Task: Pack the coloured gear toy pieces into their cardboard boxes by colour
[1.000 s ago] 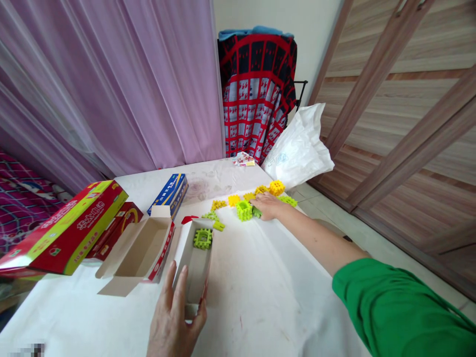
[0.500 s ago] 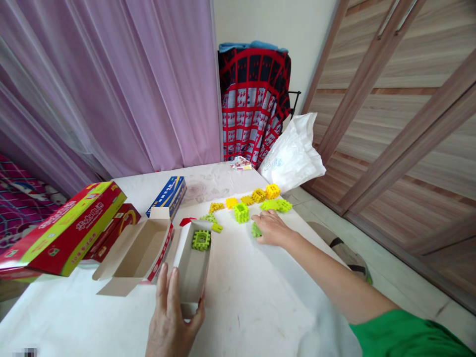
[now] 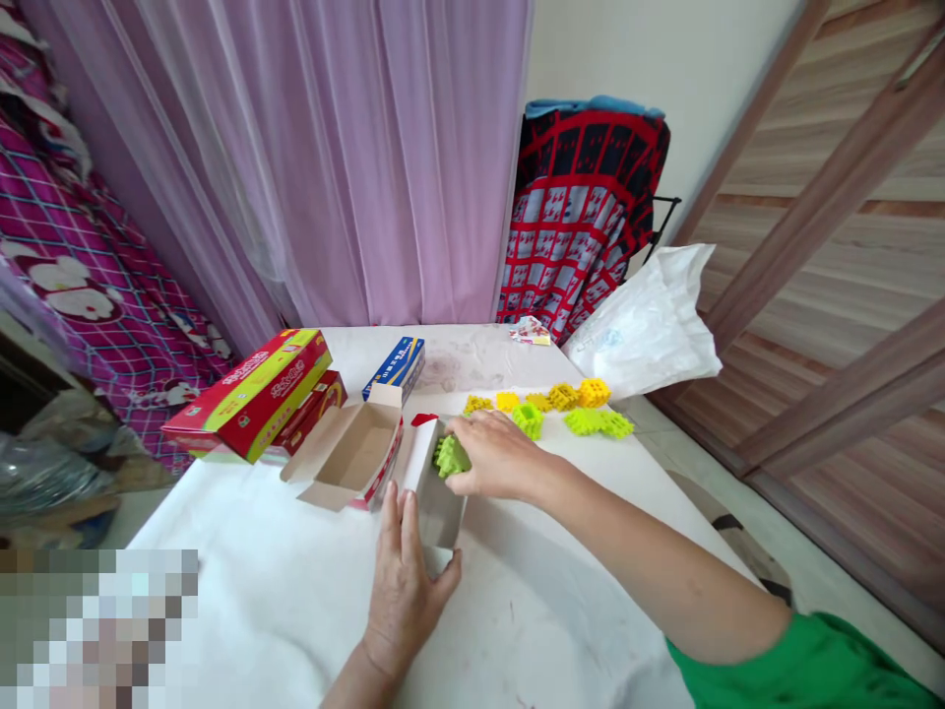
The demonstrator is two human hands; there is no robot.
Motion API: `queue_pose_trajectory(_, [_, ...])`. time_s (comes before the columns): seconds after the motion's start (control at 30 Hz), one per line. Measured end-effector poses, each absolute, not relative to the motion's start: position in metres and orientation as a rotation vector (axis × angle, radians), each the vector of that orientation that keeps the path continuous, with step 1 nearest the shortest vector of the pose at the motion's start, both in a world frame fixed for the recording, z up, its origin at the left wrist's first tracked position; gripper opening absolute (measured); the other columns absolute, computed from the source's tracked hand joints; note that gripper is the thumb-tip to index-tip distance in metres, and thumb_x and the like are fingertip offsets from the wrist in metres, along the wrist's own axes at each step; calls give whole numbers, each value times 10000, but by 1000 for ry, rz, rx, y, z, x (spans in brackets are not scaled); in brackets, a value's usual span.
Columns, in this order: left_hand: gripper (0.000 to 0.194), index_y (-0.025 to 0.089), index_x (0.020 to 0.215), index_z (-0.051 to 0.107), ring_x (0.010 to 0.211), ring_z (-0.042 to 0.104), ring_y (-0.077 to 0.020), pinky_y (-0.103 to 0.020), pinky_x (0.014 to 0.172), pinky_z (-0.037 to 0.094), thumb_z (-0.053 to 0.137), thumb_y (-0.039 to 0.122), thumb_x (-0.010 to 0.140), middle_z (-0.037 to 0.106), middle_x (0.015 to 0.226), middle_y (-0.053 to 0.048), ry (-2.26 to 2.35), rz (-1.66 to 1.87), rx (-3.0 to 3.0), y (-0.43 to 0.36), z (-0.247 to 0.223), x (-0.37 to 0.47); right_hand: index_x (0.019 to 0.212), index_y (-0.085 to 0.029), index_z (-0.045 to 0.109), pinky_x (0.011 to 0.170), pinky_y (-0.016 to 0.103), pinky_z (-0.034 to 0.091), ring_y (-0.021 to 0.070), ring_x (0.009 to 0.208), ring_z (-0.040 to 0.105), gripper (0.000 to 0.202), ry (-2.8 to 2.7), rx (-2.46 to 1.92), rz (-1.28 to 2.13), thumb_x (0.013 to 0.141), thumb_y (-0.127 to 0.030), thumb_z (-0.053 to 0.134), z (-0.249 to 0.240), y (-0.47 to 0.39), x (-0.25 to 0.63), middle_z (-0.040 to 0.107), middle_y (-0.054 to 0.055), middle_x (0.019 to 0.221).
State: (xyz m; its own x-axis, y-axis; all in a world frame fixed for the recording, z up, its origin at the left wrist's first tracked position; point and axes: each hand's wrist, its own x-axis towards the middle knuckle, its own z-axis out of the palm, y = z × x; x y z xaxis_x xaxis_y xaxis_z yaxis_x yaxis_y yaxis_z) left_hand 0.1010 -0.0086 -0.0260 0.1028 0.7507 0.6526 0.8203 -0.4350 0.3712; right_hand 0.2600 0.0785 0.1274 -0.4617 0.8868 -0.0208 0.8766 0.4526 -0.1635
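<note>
A narrow open cardboard box point(image 3: 443, 522), white and grey inside, lies lengthwise on the table. My left hand point(image 3: 409, 561) grips its near end, fingers along the left wall and thumb at the right corner. Over the far end of the box, my right hand point(image 3: 494, 453) is closed on a light green interlocking plastic piece point(image 3: 452, 456) with notched edges. The hand covers part of that end, so I cannot tell the held piece from the green block lying inside the box. Right of the hand stands a bright green hollow block cube point(image 3: 527, 420).
A second open box point(image 3: 361, 458) stands left, beside a red and yellow box point(image 3: 251, 394) and a blue box point(image 3: 399, 366). Yellow blocks point(image 3: 565, 396) line the back right, with green pieces point(image 3: 598, 423) near the table's right edge. A white plastic bag point(image 3: 650, 325) sits beyond.
My right hand has moved left from the table to the box, carrying a green piece. My left hand stays at the box's near end. The view has turned left.
</note>
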Motion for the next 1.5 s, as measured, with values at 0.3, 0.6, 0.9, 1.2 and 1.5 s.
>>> queue_pose_trajectory(0.3, [929, 113, 1525, 85, 1460, 232, -383, -529, 1063, 432, 644, 200, 789, 136, 1575, -285, -1697, -1311, -2307, -9, -34, 102, 1048, -120, 670, 959, 401, 376, 317, 1063, 598, 486, -2887, -1781, 199, 668, -414, 737, 77, 79, 213, 698, 188, 1039])
queue_pose_trajectory(0.6, [968, 130, 1528, 88, 1441, 276, -395, -544, 1034, 456, 667, 194, 755, 153, 1575, -275, -1727, -1310, -2333, -9, -37, 103, 1088, -96, 649, 976, 401, 327, 313, 1127, 537, 479, -2833, -1853, 156, 724, -401, 715, 66, 84, 208, 686, 189, 1086])
queue_pose_trajectory(0.9, [956, 116, 1526, 104, 1441, 278, -388, -539, 1047, 446, 666, 203, 757, 174, 1570, -276, -1705, -1293, -2334, -8, -33, 103, 1005, -173, 700, 942, 409, 338, 277, 1104, 550, 239, -2812, -1744, 185, 868, -265, 528, 83, 68, 221, 704, 131, 1074])
queue_pose_trajectory(1.2, [984, 108, 1525, 113, 1446, 266, -390, -543, 1064, 427, 676, 180, 721, 162, 1576, -273, -1699, -1290, -2357, -9, -36, 102, 1093, -160, 720, 1018, 477, 392, 304, 1127, 625, 318, -3337, -1657, 617, 791, -181, 625, 94, 64, 201, 706, 173, 1137])
queue_pose_trajectory(1.5, [943, 131, 1529, 108, 1436, 292, -381, -553, 1052, 436, 656, 212, 766, 174, 1576, -262, -1690, -1312, -2337, -8, -34, 104, 1150, -145, 697, 1078, 479, 356, 315, 1194, 586, 376, -3350, -1852, 551, 798, -264, 639, 86, 76, 195, 704, 171, 1146])
